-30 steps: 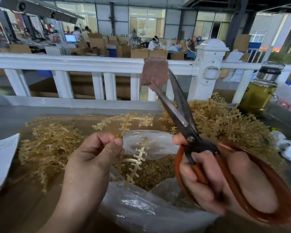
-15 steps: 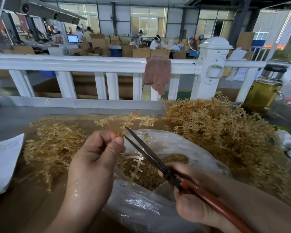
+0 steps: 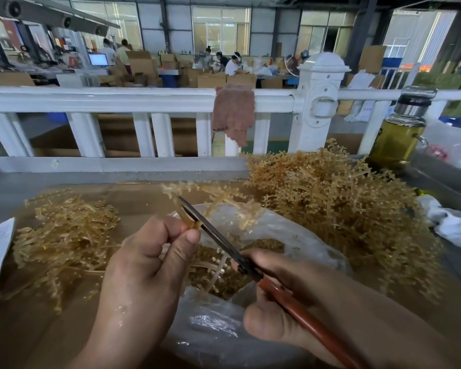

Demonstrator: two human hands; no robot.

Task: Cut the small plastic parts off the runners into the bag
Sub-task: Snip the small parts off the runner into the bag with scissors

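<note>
Pinching an amber runner above the clear bag, the left hand meets red-handled scissors gripped by the right hand, blades nearly together, pointing toward eleven o'clock.

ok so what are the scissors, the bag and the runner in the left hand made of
The scissors have dark, dull metal blades, probably steel, and glossy red-brown handles, likely plastic or paint. The bag is thin clear plastic film, crinkled with shiny highlights. The runner looks like translucent amber moulded plastic.
</note>
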